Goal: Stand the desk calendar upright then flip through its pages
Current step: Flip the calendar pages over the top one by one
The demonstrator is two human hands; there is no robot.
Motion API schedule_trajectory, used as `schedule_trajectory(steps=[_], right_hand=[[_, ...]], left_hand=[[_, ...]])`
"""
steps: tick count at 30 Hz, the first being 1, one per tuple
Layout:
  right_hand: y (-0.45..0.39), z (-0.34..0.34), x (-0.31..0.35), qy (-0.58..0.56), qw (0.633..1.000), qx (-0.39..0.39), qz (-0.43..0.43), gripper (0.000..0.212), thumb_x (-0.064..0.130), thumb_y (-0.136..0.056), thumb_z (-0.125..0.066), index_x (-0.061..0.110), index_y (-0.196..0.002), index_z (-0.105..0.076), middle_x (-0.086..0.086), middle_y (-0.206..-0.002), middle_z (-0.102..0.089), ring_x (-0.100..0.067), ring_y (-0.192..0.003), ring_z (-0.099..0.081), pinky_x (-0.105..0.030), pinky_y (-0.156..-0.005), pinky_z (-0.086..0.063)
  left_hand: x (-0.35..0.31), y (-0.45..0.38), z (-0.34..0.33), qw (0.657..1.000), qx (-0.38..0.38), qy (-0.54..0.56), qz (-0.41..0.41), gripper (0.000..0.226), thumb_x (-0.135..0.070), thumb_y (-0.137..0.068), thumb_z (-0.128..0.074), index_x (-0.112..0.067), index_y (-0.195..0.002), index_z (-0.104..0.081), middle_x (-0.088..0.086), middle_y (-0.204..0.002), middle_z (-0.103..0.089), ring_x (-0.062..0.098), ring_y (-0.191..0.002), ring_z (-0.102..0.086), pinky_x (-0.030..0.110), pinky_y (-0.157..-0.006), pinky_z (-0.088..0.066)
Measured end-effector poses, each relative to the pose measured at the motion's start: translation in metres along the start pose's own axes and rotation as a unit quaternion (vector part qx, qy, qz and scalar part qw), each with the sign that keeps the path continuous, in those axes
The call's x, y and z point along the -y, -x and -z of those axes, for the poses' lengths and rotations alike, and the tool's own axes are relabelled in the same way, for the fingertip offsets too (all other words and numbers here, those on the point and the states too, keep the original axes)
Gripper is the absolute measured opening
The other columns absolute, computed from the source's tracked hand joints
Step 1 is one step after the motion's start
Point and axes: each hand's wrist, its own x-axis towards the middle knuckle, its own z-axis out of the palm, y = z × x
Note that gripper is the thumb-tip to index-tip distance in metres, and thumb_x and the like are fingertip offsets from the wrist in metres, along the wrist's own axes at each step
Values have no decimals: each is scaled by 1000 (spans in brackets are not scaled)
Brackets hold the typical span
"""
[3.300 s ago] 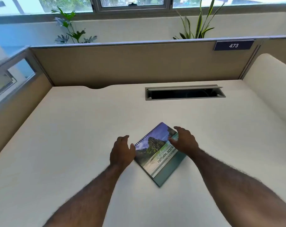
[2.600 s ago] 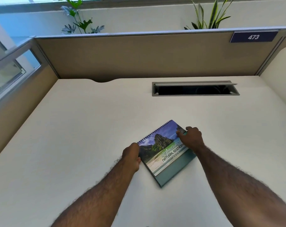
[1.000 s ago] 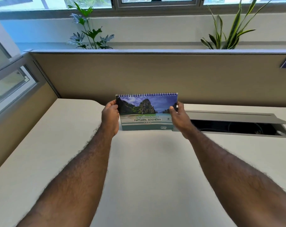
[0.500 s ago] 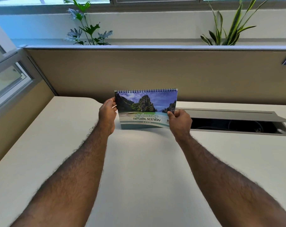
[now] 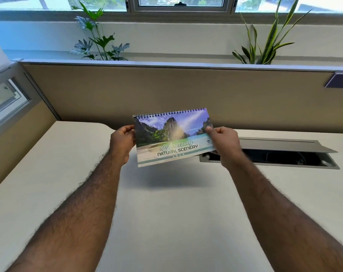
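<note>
The desk calendar (image 5: pixel 172 137) is a spiral-bound landscape pad whose cover shows cliffs, a beach and the words "Natural Scenery". It hangs in the air above the white desk (image 5: pixel 166 213), cover facing me, spiral edge on top, slightly tilted with its right side higher. A shadow lies on the desk below it. My left hand (image 5: pixel 122 143) grips its left edge. My right hand (image 5: pixel 224 143) pinches its right edge, thumb on the cover. The back of the calendar is hidden.
An open cable tray (image 5: pixel 268 155) with a raised grey lid is sunk into the desk just right of the calendar. A tan partition (image 5: pixel 166 91) closes the back and left. Two plants (image 5: pixel 100 42) stand behind it under the window.
The calendar lay flat on the desk, then both hands lifted it upright. In the last half second it rose off the desk, came nearer me and tilted; my right hand moved up its right edge.
</note>
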Motion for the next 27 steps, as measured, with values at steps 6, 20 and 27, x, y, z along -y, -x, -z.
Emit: schedule_trajectory(steps=[6,20,27], right_hand=[[-6,14,43,-218,964,100,-114,17,26,-90,-67,10,-85,-63,-3,-61,-72,-15,-52,-69,-24,-44,-54],[-32,-5,46,373,893,110,228,62,56,-100,-24,17,-146,-39,-8,-152,-43,-27,-142,-32,-55,-117,-23],[-33,-9,-4,277,940,52,193,77,53,-95,-50,13,-154,-21,-8,-161,-27,-28,-147,-24,-46,-118,-24]], left_hand=[[1,2,5,999,18,8,-27,13,-8,-88,-59,-16,-93,-67,7,-95,-70,21,-79,-66,34,-74,-56],[2,1,-6,999,-31,-36,-16,17,-9,-98,-49,-19,-103,-62,4,-107,-67,22,-102,-63,26,-70,-51],[6,-1,-4,998,-33,-52,-23,21,-9,-98,-48,-16,-113,-62,3,-109,-67,21,-101,-64,30,-78,-52]])
